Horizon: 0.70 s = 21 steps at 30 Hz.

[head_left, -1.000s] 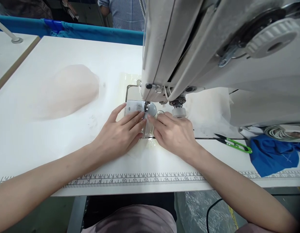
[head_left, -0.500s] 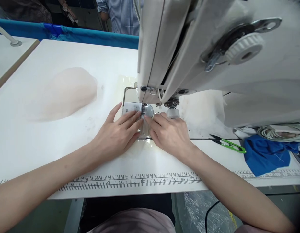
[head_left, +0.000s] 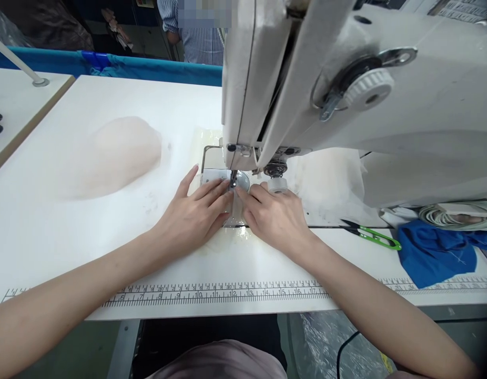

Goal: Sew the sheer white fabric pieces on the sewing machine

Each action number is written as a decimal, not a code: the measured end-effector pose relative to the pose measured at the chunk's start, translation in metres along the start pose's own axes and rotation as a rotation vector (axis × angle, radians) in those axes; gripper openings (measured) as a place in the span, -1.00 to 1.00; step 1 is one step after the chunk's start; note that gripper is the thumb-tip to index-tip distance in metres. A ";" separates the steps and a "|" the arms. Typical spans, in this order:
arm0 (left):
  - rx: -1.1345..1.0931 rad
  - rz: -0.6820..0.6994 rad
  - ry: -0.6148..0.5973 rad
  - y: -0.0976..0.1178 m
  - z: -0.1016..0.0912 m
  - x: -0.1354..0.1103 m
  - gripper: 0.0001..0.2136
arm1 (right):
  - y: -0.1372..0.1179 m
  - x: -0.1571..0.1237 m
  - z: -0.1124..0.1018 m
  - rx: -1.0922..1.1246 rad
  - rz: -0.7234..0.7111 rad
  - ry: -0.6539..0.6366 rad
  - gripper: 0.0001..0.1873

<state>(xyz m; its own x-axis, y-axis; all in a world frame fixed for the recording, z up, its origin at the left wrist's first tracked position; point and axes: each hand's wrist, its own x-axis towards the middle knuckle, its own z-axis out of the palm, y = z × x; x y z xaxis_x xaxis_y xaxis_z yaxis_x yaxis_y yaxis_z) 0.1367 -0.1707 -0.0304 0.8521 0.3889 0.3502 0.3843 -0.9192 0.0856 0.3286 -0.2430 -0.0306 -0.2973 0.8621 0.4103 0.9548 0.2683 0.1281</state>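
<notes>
My left hand lies flat on the bed of a white sewing machine, fingers stretched out and thumb apart. Its fingertips reach the presser foot from the left and rest over the metal plate. On the other side, my right hand is curled, with its index fingertip beside the foot and the other fingers folded under. Whatever the right fingers pinch is hidden or too small to make out. A thin wire guard stands to the left of the needle area.
Green-handled thread snips lie to the right, beside a crumpled blue cloth and a coil of pale cord. A printed ruler runs along the front edge. Behind a blue fabric trough stands a person in a striped shirt.
The camera view has shifted slightly, so more shows at the far left and on top of the machine. Both hands keep almost the same place at the presser foot.
</notes>
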 end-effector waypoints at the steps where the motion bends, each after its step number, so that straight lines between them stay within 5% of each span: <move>1: -0.003 -0.002 0.003 0.000 0.001 0.000 -0.68 | 0.000 0.000 0.000 0.002 0.003 -0.009 -0.65; 8: 0.063 0.086 0.066 0.001 -0.016 -0.001 -0.79 | 0.003 0.001 -0.007 0.038 -0.052 0.050 -0.69; 12: 0.016 0.072 -0.173 0.010 -0.035 -0.007 -0.74 | 0.006 0.001 -0.011 0.180 -0.246 0.038 -0.73; 14: 0.040 0.058 -0.232 0.014 -0.037 -0.010 -0.89 | 0.007 0.001 -0.010 0.244 -0.266 0.025 -0.75; 15: 0.073 0.056 -0.214 0.014 -0.035 -0.010 -0.97 | 0.008 0.002 -0.009 0.273 -0.265 0.017 -0.76; 18: 0.141 0.052 -0.079 0.011 -0.025 -0.007 -0.77 | 0.007 0.002 -0.007 0.339 -0.252 -0.005 -0.75; 21: -0.022 -0.055 -0.022 0.002 -0.019 0.000 -0.73 | 0.006 0.004 -0.005 0.342 -0.183 0.011 -0.76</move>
<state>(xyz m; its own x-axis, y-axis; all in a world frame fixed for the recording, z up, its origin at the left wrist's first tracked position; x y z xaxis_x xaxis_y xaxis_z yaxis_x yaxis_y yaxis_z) 0.1305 -0.1739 -0.0130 0.8376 0.4401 0.3237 0.4234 -0.8973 0.1243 0.3332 -0.2401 -0.0239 -0.4612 0.7826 0.4181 0.8302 0.5469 -0.1078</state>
